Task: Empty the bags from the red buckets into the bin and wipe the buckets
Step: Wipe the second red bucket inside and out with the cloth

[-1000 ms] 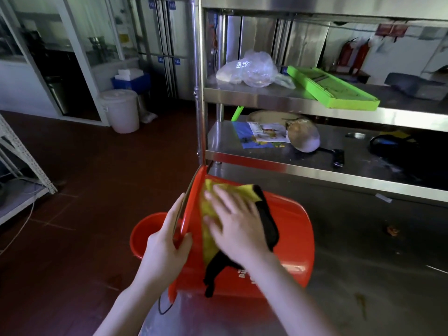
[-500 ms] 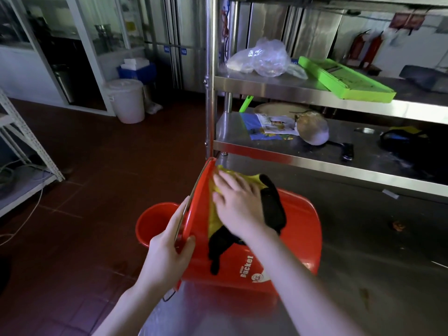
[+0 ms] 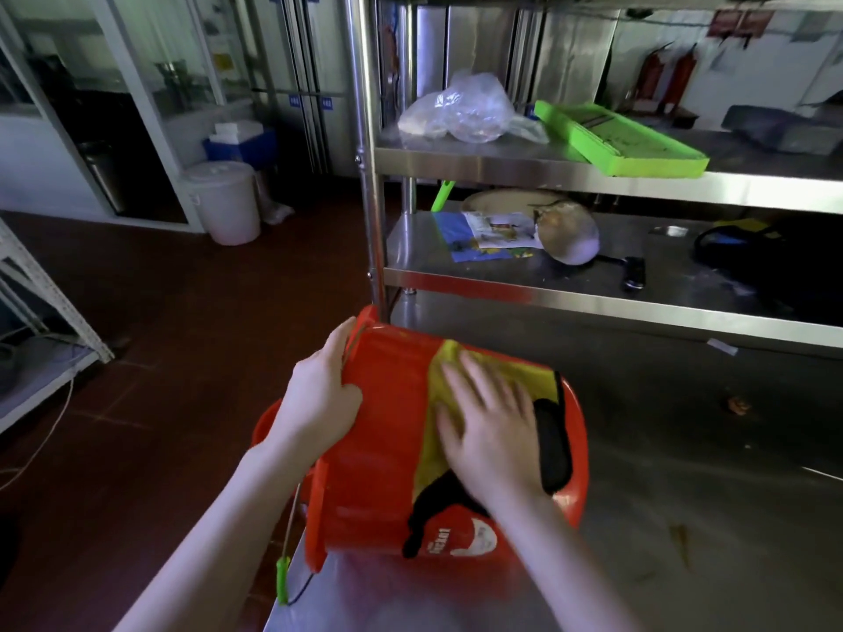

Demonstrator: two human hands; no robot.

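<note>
Mostly hidden second bucket (image 3: 264, 424); left hand (image 3: 319, 399) curled round red bucket (image 3: 383, 449) rim, right hand (image 3: 492, 440) flat on cloth (image 3: 431, 463).

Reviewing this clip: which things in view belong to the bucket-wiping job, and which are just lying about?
In the job: red bucket on its side; left hand gripping its rim; cloth under the flat right hand; second red bucket below.
Lying about: plastic bag, green tray, leaflet, on the shelves.
</note>
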